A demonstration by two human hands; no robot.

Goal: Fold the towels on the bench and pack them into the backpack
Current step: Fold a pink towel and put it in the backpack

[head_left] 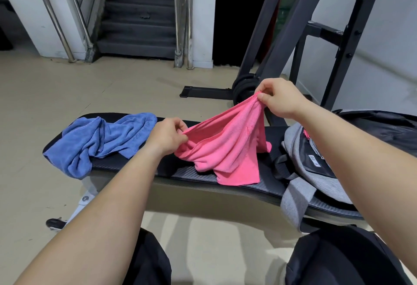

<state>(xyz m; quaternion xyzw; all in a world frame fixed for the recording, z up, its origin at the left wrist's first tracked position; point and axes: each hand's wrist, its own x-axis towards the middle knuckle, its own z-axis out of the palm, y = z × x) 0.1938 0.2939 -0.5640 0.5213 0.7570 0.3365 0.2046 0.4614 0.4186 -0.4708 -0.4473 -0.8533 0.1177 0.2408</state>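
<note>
Hands: left hand (168,134) and right hand (278,97) pinch pink towel (225,147).

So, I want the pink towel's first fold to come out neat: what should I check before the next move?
1. Left hand pinches the pink towel at its edge: ok.
2. Right hand pinches a raised corner: ok.
3. Pink towel pulled flat: not ok. It is bunched between the hands and its lower part sags onto the bench.
4. Room on the bench to lay it down, between the blue towel and the backpack: ok.
5. Blue towel folded: not ok. It is crumpled and hangs over the bench's end.
6. Backpack open wide enough: cannot tell.
</note>
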